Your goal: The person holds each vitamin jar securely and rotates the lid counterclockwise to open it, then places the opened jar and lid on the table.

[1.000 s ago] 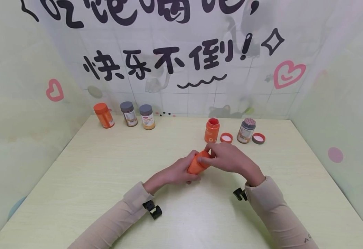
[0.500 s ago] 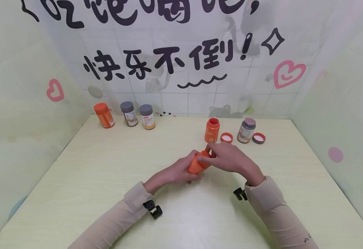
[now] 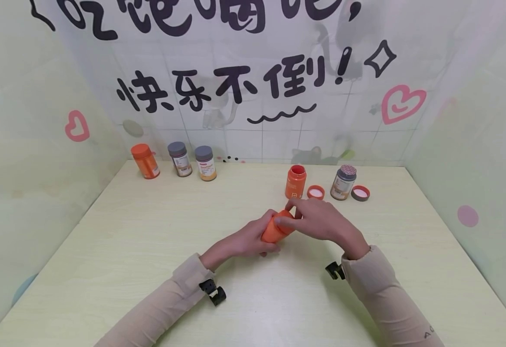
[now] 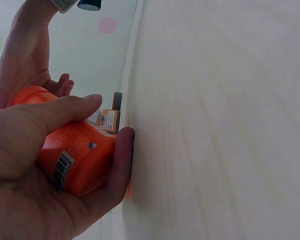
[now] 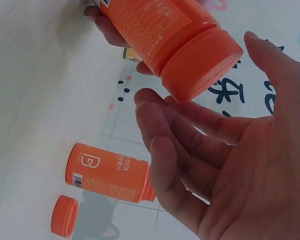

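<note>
My left hand point(image 3: 253, 236) grips an orange supplement bottle point(image 4: 80, 150) round its body, the thumb on one side and fingers on the other. The bottle is tilted, its orange screw cap point(image 5: 205, 62) on and pointing toward the right hand. My right hand point(image 3: 320, 219) spans the cap with relaxed fingers. In the right wrist view a gap shows between its thumb and the cap, and fingertips lie right at the cap's lower edge. Behind the hands stands an uncapped orange bottle point(image 3: 295, 183), with a loose orange cap point(image 3: 315, 192) lying beside it, white liner up.
A dark-necked bottle with a foil seal point(image 3: 343, 183) stands at back right beside a loose grey-sided cap point(image 3: 360, 193). At back left are a capped orange bottle point(image 3: 145, 161) and two grey-capped bottles, one brown point(image 3: 179, 159), one yellow-based point(image 3: 205, 164). Walls border the table point(image 3: 253, 308).
</note>
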`<move>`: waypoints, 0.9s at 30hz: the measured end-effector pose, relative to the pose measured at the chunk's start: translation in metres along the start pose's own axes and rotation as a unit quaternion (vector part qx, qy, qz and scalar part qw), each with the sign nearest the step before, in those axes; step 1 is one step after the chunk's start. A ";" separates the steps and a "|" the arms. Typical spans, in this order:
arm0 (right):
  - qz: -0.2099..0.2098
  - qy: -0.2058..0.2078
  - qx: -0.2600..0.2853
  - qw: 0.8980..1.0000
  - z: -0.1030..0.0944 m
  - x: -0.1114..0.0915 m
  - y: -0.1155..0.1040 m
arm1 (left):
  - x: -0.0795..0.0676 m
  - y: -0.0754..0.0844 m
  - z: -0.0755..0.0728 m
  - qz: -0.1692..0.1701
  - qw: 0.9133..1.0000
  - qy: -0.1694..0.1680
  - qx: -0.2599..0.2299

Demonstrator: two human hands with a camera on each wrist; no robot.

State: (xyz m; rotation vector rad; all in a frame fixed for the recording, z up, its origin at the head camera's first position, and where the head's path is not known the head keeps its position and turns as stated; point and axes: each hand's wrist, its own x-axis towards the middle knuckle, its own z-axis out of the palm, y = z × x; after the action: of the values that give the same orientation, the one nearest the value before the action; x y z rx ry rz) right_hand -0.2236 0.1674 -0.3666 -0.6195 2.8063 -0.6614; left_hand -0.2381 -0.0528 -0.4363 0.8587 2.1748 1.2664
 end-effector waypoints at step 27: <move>-0.005 -0.005 0.006 1.000 0.002 0.002 0.002 | 0.000 -0.001 0.001 0.001 1.000 0.001 0.003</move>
State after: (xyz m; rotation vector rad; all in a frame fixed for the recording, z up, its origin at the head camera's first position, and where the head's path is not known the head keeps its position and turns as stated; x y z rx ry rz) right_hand -0.2257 0.1675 -0.3701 -0.6329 2.7897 -0.6757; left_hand -0.2373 -0.0526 -0.4372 0.8623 2.1810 1.2640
